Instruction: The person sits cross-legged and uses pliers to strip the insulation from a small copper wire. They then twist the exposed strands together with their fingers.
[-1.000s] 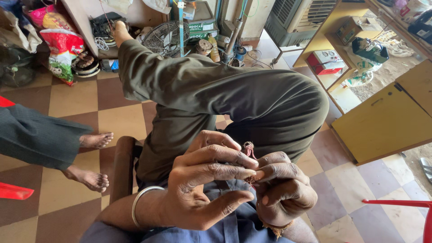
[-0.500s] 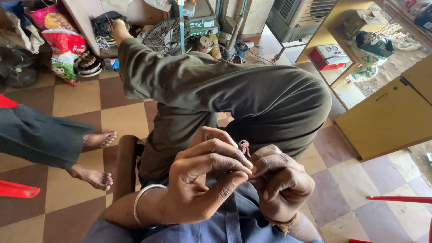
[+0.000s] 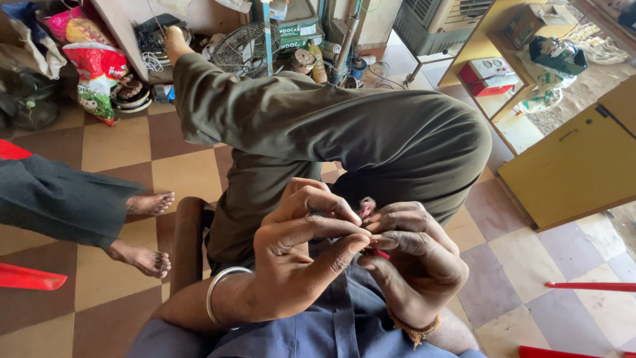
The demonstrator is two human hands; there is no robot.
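Left hand (image 3: 301,255) and right hand (image 3: 411,262) pinch a small pink-red piece (image 3: 366,207); steady, close fingertip pressure would serve best

Fan (image 3: 244,48) beyond raised knee (image 3: 424,132), bare feet (image 3: 147,229) left.

Table fan (image 3: 244,48), yellow cabinet (image 3: 575,166), bare feet (image 3: 147,232)

**Materials and surfaces**

Matt olive cloth is seen on the trousers (image 3: 344,132), and smoother blue cloth on the shirt (image 3: 331,325). A polished metal bangle (image 3: 215,298) is worn on the left wrist, a woven thread band (image 3: 414,328) on the right. The floor tiles (image 3: 112,142) look dull and scuffed. Glossy plastic is shown by the red sack (image 3: 99,73); the fan guard (image 3: 245,50) is wire metal.
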